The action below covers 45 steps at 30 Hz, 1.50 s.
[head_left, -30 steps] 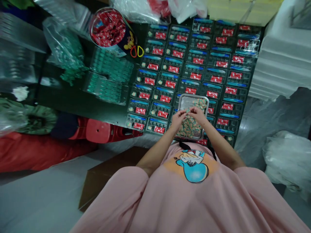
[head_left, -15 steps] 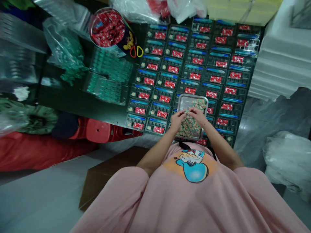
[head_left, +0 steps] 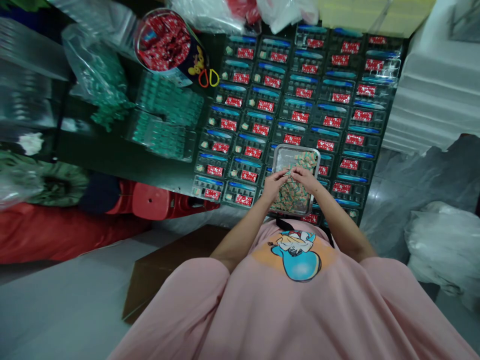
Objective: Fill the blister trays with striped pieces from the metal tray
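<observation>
Metal tray (head_left: 277,159) holds small pieces (head_left: 287,197); tub (head_left: 195,62) holds red packets (head_left: 165,42).

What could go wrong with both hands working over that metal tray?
The left hand and right hand might fumble the small pieces. The metal tray seems to overlie some plastic packs, so a nudge could shift them. It also sits close to the pink shirt, which might catch it.

No legible text, label, brand, number or sign is found. White marks on the red packets (head_left: 292,139) cannot be resolved; no lettering can be read on the small pieces (head_left: 287,199) or the tub (head_left: 193,62).
</observation>
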Available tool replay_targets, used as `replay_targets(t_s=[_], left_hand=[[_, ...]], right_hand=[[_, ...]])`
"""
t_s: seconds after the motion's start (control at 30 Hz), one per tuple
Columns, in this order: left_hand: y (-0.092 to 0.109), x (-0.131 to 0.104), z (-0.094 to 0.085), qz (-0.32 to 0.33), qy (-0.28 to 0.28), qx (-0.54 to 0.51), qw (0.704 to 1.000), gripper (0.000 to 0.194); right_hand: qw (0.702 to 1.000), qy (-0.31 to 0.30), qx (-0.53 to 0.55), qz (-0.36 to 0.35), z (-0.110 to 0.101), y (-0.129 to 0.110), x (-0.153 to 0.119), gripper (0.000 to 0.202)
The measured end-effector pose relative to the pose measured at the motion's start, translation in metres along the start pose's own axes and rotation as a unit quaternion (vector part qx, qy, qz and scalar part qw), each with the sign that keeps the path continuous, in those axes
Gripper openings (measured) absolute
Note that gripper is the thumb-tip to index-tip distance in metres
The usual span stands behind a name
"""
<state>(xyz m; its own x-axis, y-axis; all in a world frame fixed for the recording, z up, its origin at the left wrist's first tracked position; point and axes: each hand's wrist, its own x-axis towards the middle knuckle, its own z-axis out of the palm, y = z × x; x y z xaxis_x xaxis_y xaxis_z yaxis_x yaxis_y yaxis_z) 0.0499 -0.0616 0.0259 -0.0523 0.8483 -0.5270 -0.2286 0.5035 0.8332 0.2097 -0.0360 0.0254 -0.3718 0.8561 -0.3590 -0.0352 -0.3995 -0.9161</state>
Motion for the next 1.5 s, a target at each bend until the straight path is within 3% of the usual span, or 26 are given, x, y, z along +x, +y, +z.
replay_targets(t_s=[0.37, 0.67, 0.8, 0.87, 0.97, 1.1, 1.2, 1.27, 1.33, 1.4, 1.5], left_hand=[[-0.004, 0.004, -0.003, 0.003, 0.025, 0.015, 1.000, 0.039], [-0.005, 0.004, -0.004, -0.026, 0.000, -0.007, 1.000, 0.041], [-0.011, 0.007, -0.006, -0.045, 0.021, -0.018, 0.999, 0.043], [-0.015, 0.009, -0.010, -0.058, 0.046, -0.021, 0.997, 0.043], [-0.016, 0.011, -0.019, -0.076, 0.061, -0.033, 0.995, 0.042], [-0.010, 0.008, -0.031, -0.119, 0.038, -0.113, 0.986, 0.035], [-0.001, 0.003, -0.034, -0.168, 0.019, -0.208, 0.963, 0.024], [0.004, 0.001, -0.033, -0.193, 0.017, -0.256, 0.947, 0.017], [0.007, 0.000, -0.033, -0.213, 0.025, -0.284, 0.935, 0.013], [0.008, 0.001, -0.032, -0.226, 0.034, -0.299, 0.926, 0.013], [0.006, 0.004, -0.032, -0.233, 0.036, -0.310, 0.921, 0.018]], right_hand=[[0.994, 0.091, -0.052, -0.030, 0.000, 0.004, 0.002, 0.028], [0.988, 0.098, -0.115, -0.030, 0.007, 0.017, 0.002, 0.022], [0.980, 0.086, -0.178, -0.030, 0.000, 0.015, 0.005, 0.025], [0.958, 0.103, -0.266, -0.031, -0.007, 0.009, 0.012, 0.027], [0.902, 0.113, -0.415, -0.020, -0.015, -0.003, 0.026, 0.030], [0.827, 0.045, -0.561, 0.004, -0.007, -0.019, 0.045, 0.030], [0.770, 0.014, -0.638, 0.033, 0.004, -0.027, 0.055, 0.026], [0.748, -0.001, -0.663, 0.033, 0.008, -0.029, 0.058, 0.025], [0.746, -0.014, -0.665, 0.020, 0.009, -0.027, 0.059, 0.024], [0.763, -0.010, -0.647, 0.004, 0.008, -0.024, 0.056, 0.022], [0.831, 0.042, -0.555, -0.015, 0.009, -0.017, 0.050, 0.016]])
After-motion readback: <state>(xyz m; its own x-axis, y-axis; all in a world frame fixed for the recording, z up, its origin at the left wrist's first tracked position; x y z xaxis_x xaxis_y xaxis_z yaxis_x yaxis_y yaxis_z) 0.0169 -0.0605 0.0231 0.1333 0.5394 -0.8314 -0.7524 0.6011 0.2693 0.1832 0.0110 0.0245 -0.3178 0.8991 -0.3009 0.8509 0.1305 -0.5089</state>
